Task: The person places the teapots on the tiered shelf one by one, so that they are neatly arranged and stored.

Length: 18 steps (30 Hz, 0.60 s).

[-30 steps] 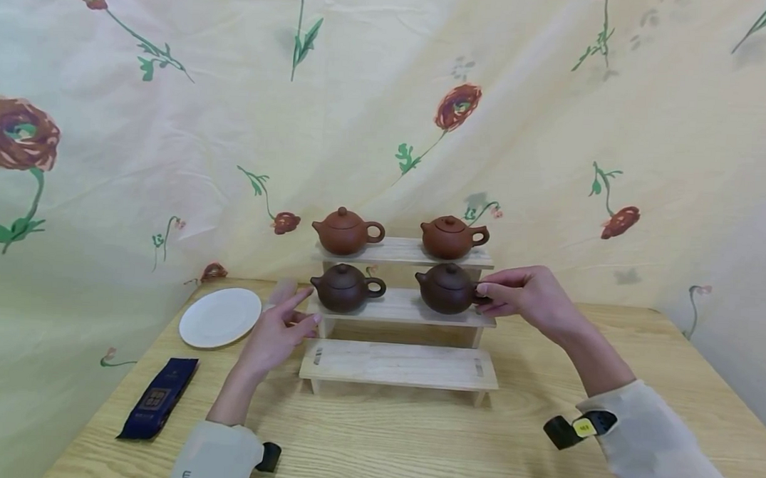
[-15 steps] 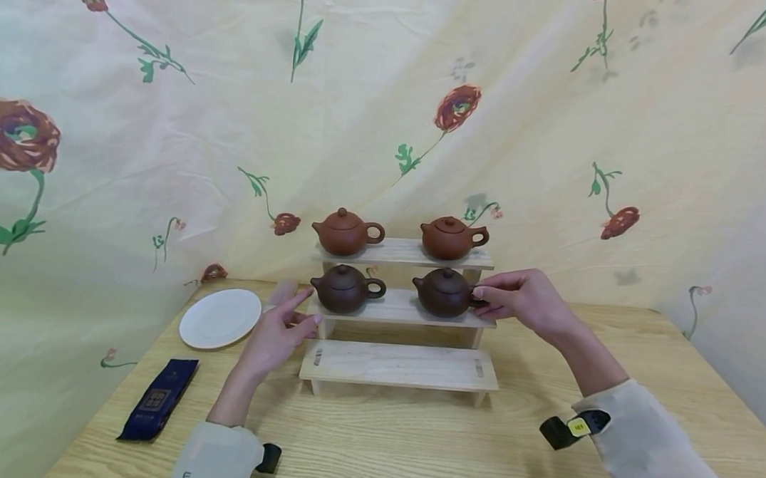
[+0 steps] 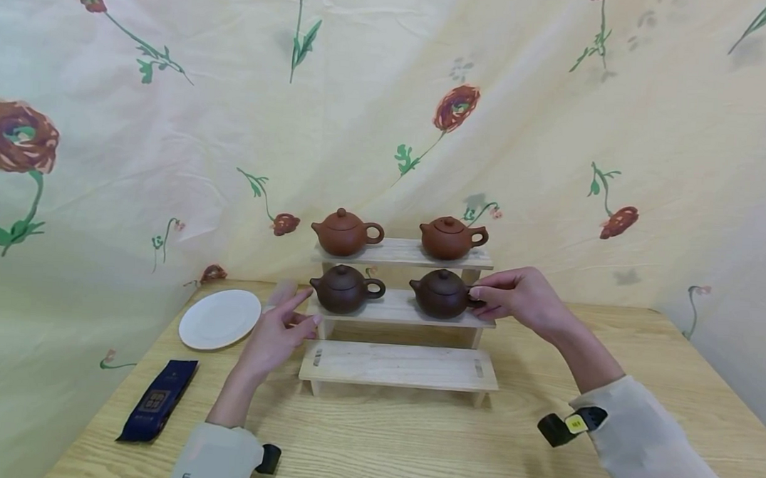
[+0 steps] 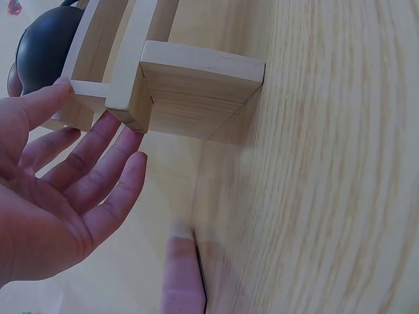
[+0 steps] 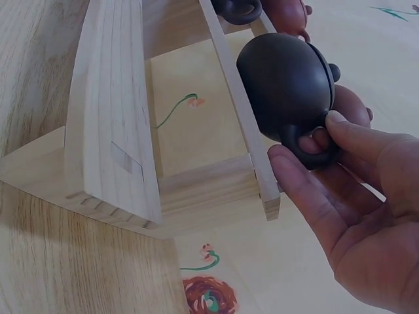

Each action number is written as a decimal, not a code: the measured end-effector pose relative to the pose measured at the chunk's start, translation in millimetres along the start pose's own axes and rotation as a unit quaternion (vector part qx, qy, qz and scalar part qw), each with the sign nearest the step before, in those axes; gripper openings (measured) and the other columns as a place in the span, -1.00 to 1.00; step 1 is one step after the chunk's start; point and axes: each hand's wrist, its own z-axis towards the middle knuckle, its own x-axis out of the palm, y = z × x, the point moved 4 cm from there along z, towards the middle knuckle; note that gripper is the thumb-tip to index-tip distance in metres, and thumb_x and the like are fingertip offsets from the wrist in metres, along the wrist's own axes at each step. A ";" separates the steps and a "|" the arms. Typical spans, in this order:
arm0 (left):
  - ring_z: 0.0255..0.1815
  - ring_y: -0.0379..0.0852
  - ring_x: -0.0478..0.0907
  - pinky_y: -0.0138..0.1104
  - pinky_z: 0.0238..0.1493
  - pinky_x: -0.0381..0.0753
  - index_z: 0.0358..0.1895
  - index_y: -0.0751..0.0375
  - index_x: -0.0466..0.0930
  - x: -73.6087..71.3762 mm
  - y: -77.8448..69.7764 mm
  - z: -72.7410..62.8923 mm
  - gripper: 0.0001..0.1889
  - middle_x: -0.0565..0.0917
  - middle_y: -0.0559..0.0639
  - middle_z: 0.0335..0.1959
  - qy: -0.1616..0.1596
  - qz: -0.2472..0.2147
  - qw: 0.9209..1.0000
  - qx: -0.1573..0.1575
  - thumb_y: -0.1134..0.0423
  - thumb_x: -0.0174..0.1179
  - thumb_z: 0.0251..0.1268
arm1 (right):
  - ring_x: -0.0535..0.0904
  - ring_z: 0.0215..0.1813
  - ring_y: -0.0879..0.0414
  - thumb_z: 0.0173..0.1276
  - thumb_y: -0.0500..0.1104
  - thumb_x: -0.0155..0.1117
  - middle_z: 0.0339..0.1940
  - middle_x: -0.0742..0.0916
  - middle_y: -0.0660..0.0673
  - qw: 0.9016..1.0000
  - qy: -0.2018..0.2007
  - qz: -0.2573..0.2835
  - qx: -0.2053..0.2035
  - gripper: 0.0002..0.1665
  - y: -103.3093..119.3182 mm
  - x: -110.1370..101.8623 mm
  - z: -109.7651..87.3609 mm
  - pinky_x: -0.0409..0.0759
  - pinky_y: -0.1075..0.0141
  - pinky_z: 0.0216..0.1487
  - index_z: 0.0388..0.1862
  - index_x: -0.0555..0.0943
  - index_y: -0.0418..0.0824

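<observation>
My right hand [image 3: 515,298] pinches the handle of a dark brown teapot [image 3: 440,295] at the right end of the middle shelf [image 3: 393,307]; its spout points left. The right wrist view shows thumb and fingers about the handle of this teapot [image 5: 285,85]. Left of it, on the same shelf, stands a second dark teapot [image 3: 341,291]. My left hand [image 3: 278,338] is at the rack's left end, fingers loosely bent. In the left wrist view, fingertips of the left hand [image 4: 78,176] touch or nearly touch the shelf end.
Two reddish-brown teapots [image 3: 342,234] stand on the top shelf [image 3: 395,250]. In front is the lowest shelf [image 3: 397,364]. At left on the wooden table [image 3: 361,438] lie a white plate [image 3: 220,319] and a dark blue packet [image 3: 159,400]. A flowered cloth [image 3: 362,124] hangs behind.
My right hand has moved slightly left with the dark teapot, which sits a little lower in view than a second ago. The left hand has stayed in place.
</observation>
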 end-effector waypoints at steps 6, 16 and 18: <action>-0.20 0.00 0.79 -0.44 -0.28 0.61 0.60 0.10 0.37 -0.1 0.2 0.3 -0.35 0.79 0.20 -0.13 -0.001 0.001 1.000 0.000 0.18 0.31 0.52 | 0.84 -0.22 0.03 0.54 -0.22 0.35 -0.06 0.83 -0.33 1.000 0.004 0.004 0.001 -0.63 -1.4 -1.0 1.2 0.81 0.17 -0.11 0.14 0.70 -0.49; -0.17 -0.02 0.80 -0.43 -0.27 0.62 0.61 0.09 0.36 -0.2 -1.2 -1.6 -0.34 0.78 0.19 -0.08 -0.001 0.007 1.000 -0.005 0.16 0.31 0.53 | 0.81 -0.24 0.06 0.55 -0.24 0.33 -0.11 0.82 -0.29 0.999 0.012 0.030 0.002 -0.61 -7.3 -2.1 -0.1 0.81 0.18 -0.12 0.18 0.66 -0.53; -0.17 -0.01 0.80 -0.42 -0.27 0.62 0.61 0.09 0.36 -0.1 -1.7 -1.5 -0.35 0.79 0.19 -0.08 -0.002 0.009 1.000 -0.004 0.16 0.31 0.53 | 0.81 -0.24 0.06 0.55 -0.24 0.34 -0.12 0.82 -0.29 0.999 0.013 0.029 0.000 -0.60 -8.3 -3.2 0.0 0.81 0.20 -0.12 0.18 0.66 -0.53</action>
